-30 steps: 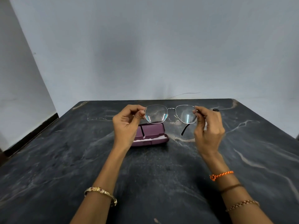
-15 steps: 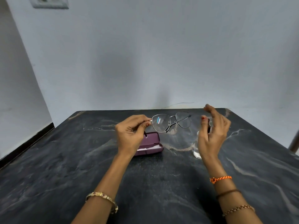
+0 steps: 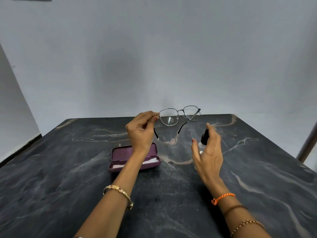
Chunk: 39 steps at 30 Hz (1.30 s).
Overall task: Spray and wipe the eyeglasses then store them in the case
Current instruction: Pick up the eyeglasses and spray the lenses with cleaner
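The left hand (image 3: pixel 139 130) pinches the eyeglasses (image 3: pixel 179 115) by one hinge, aloft above the table (image 3: pixel 68 169). The spray bottle (image 3: pixel 203 143) stands just ahead of the spread right hand (image 3: pixel 208 152) (nearer it), fingers not yet closed.

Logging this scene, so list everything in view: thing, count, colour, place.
eyeglasses: one, thin dark metal frame, clear lenses, held up over the table's far side.
case: one, purple, open, on the table under the left forearm.
cloth: one, white, inside the case.
spray bottle: one, clear with black top, at the right hand.
table: one, black marble, pale veins.
wall: grey, behind.
left hand: pinches the frame's end.
right hand: around the bottle; grip unclear.
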{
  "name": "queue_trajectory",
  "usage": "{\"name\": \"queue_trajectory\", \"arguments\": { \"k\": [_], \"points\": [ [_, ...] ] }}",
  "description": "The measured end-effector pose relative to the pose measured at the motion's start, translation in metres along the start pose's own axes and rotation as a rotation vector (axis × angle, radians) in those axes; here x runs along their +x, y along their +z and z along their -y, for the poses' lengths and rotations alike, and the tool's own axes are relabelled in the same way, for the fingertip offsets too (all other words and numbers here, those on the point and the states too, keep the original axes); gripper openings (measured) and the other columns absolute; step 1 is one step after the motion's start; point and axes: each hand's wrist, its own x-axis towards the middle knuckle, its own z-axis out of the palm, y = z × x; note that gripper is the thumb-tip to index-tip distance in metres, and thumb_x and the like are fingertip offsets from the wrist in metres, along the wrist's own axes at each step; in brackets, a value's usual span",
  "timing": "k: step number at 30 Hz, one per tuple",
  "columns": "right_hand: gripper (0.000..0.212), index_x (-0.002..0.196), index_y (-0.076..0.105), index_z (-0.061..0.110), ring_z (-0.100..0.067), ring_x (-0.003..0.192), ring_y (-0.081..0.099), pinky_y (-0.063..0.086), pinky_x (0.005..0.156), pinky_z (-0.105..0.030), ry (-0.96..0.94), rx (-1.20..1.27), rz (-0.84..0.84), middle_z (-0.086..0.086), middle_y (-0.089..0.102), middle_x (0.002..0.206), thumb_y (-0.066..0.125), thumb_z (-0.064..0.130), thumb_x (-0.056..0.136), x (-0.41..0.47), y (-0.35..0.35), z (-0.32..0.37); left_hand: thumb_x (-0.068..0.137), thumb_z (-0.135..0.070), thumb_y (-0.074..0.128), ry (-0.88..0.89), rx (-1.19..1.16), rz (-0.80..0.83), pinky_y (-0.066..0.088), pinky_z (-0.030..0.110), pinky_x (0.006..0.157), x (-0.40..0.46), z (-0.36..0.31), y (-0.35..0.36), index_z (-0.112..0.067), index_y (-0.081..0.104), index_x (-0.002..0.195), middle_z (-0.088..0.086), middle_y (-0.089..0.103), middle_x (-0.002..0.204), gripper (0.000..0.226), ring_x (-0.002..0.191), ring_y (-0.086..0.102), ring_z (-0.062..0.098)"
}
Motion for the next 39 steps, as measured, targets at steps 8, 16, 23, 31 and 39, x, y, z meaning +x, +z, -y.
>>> {"name": "queue_trajectory", "arguments": {
  "k": [8,16,23,31,39],
  "points": [
    [0.074,0.137,0.030,0.029,-0.014,0.055,0.046,0.024,0.040,-0.011,0.137,0.017,0.012,-0.010,0.063,0.094,0.067,0.017,0.074,-0.006,0.002,-0.003,0.074,0.010,0.065,0.039,0.082,0.008,0.051,0.009,0.070,-0.011,0.019,0.011,0.007,0.066,0.093,0.003,0.064,0.083,0.020,0.075,0.061,-0.010],
    [0.067,0.131,0.044,0.016,-0.028,0.041,0.053,0.047,0.032,-0.034,-0.018,0.074,0.061,-0.025,0.065,0.087,0.071,0.007,0.071,0.001,0.000,0.003,0.073,0.009,0.065,0.101,0.093,0.005,0.050,0.007,0.070,-0.015,0.017,0.007,0.012,0.064,0.093,0.005,0.064,0.084,0.020,0.076,0.062,-0.011],
    [0.061,0.123,0.043,0.022,-0.028,0.047,0.059,0.047,0.034,-0.028,-0.165,0.031,0.033,-0.013,0.068,0.073,0.064,0.012,0.066,0.007,-0.005,0.010,0.071,0.010,0.067,0.162,0.128,0.112,0.051,0.008,0.072,-0.012,0.016,0.008,0.011,0.068,0.087,0.004,0.065,0.083,0.015,0.078,0.062,0.005],
    [0.065,0.123,0.043,0.022,-0.029,0.054,0.062,0.051,0.041,-0.031,-0.148,0.083,-0.010,-0.016,0.068,0.076,0.068,0.006,0.065,0.010,-0.009,0.015,0.072,0.009,0.067,0.171,0.119,0.110,0.052,0.009,0.072,-0.012,0.017,0.005,0.011,0.067,0.088,0.003,0.065,0.084,0.016,0.077,0.063,0.005],
    [0.061,0.122,0.052,0.013,-0.026,0.050,0.062,0.048,0.059,-0.036,-0.207,0.070,0.045,-0.017,0.071,0.079,0.070,0.006,0.064,0.003,-0.007,0.029,0.070,0.013,0.067,0.176,0.116,0.068,0.051,0.007,0.073,-0.012,0.018,0.004,0.012,0.065,0.091,0.006,0.064,0.085,0.021,0.079,0.062,0.005]
  ]
}}
